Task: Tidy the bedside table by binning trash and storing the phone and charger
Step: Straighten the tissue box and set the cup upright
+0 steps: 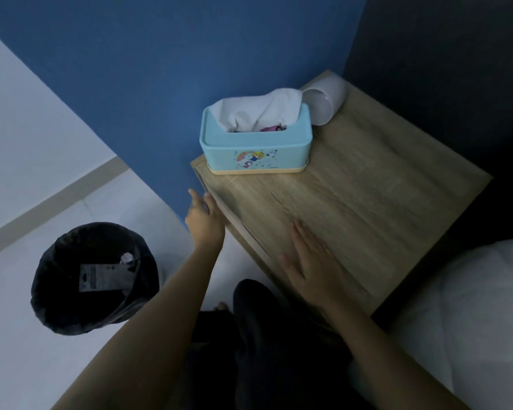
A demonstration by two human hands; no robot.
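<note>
seen from the head camera, a person's right hand (310,266) lay flat, palm down and fingers spread, on the near part of the wooden tabletop (367,202), grasping nothing. the left hand (205,218) reached to the tabletop's left edge, fingers loosely extended and released, its fingertips touching or just beside the edge; it held nothing. a light blue tissue box (255,140) with a cartoon print stood upright on a pale base at the far left corner of the tabletop, against the blue wall (160,69), with white tissue (258,112) bulging out of its top slot. a white cup (326,103) lay tipped on its side just behind the box, its mouth facing the camera. on the floor to the left, well apart from the tabletop, stood a bin (94,278) lined with a black bag, holding a grey flat packet (102,278) and a small crumpled scrap (127,258). white bedding (468,315) showed at lower right. no phone or charger could be made out in the dim view.
</note>
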